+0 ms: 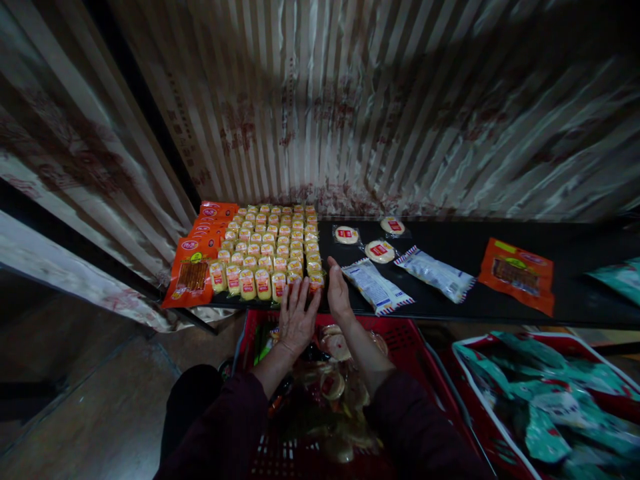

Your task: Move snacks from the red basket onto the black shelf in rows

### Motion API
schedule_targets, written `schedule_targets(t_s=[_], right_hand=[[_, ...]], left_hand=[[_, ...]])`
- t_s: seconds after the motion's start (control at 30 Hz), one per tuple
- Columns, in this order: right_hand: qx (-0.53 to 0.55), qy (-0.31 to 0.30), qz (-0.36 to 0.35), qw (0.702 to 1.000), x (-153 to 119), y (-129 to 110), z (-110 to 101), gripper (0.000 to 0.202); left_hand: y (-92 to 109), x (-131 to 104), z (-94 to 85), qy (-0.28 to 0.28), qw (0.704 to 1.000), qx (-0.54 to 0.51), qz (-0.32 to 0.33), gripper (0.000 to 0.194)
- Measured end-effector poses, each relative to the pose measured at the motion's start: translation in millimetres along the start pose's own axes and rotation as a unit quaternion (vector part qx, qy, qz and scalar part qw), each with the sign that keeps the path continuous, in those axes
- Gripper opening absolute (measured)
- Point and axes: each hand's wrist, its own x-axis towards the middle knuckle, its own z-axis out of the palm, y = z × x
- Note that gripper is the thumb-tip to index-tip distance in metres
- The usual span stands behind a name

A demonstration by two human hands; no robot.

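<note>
Gap between yellow cakes [267, 250] and white sachet [377, 287], right fingers [336, 275] inside

Left hand [299, 319] palm-down, slightly splayed; right hand [339, 292] on edge, palm inward, both forearms [369, 352] outstretched.

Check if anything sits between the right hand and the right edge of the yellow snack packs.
Nothing visible; a narrow gap over the black shelf separates the right hand from the yellow snack packs. The left hand reaches to the front row's right end.
</note>
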Motion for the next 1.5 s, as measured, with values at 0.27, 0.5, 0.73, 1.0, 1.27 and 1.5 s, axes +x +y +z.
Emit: schedule_targets(t_s=[0.27,0.5,0.73,1.0,1.27,1.5], right_hand=[[0.068,-0.017,0.031,0.997,6,2,15,0.076],[0.04,-0.017,0.013,0.999,-1,1,23,0.074],[0.055,-0.014,0.027,0.998,1,3,23,0.076],[0.043,0.01,0.022,0.999,5,11,17,0.073],[0.09,-0.002,0.065,0.994,37,11,15,0.079],[0.115,-0.019,0.079,0.99,62,10,22,0.076]], left_hand=[[-6,2,2.6,0.0,1.0,-0.01,0.005,0.053],[-9,4,3.9,0.015,0.999,-0.024,0.017,0.051],[-9,3,4.3,0.004,1.0,-0.02,0.017,0.051],[-5,1,1.9,-0.001,1.0,-0.028,0.012,0.057],[-7,-1,0.8,-0.007,0.999,-0.022,0.035,0.058],[-6,-1,7.6,-0.008,0.999,-0.021,0.027,0.061]])
